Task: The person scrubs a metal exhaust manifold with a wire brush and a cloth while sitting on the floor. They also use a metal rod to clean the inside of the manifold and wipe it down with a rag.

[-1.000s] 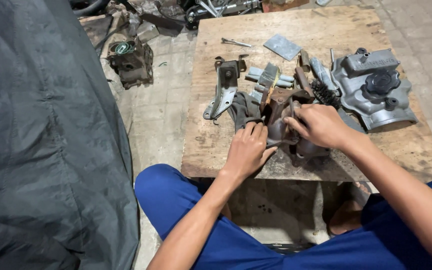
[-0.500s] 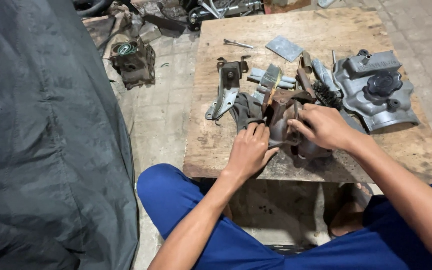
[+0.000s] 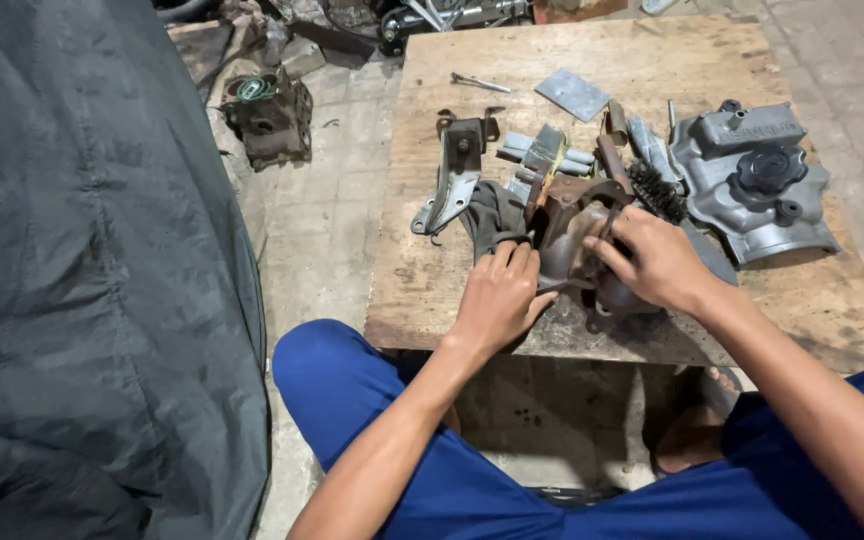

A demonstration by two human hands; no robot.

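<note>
A rusty brown metal engine part (image 3: 569, 237) stands on a low wooden board table (image 3: 422, 280). My left hand (image 3: 498, 297) presses against its left side, fingers over a dark rubber-like piece (image 3: 492, 215). The part's right side is gripped from above by my right hand (image 3: 656, 259). What lies under my right palm is hidden. A black wire brush (image 3: 658, 190) lies just behind my right hand.
A grey cast metal cover (image 3: 760, 180) lies at the table's right. A grey bracket (image 3: 455, 170), bolts, a flat metal plate (image 3: 573, 94) and a small rod (image 3: 479, 82) sit further back. A greasy engine block (image 3: 265, 115) rests on the tiled floor. Dark tarpaulin (image 3: 82, 280) fills the left.
My left hand has shifted slightly up against the rusty part. My right hand keeps its grip and has barely moved.
</note>
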